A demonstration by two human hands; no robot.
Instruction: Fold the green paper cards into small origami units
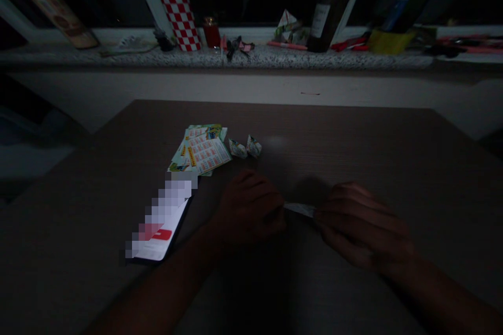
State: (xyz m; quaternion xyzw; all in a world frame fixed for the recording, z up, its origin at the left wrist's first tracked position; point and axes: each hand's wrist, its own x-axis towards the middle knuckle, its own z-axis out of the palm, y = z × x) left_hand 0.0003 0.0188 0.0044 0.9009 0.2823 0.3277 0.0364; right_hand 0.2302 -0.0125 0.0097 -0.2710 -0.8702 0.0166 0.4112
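Observation:
Between my two hands stretches a narrow pale strip that looks like folded paper (pixel 299 210). Its left end is pinched by my left hand (pixel 251 209), whose fingers are curled. At its right end, my right hand (pixel 361 222) grips it between thumb and fingers, which cover that end. Beyond my left hand sit two small folded paper pieces (pixel 238 148), side by side on the table (pixel 334 136). Left of them lies a fanned pile of printed paper cards (pixel 208 154). The light is dim, so details of the strip are hard to make out.
A phone (pixel 173 225) with a lit screen lies left of my left forearm. Along the granite sill (pixel 251 60) stand a red-and-white checkered bottle (pixel 183 21), a small red jar (pixel 211 34), a dark labelled container (pixel 324 18) and a leaning tube (pixel 66 15).

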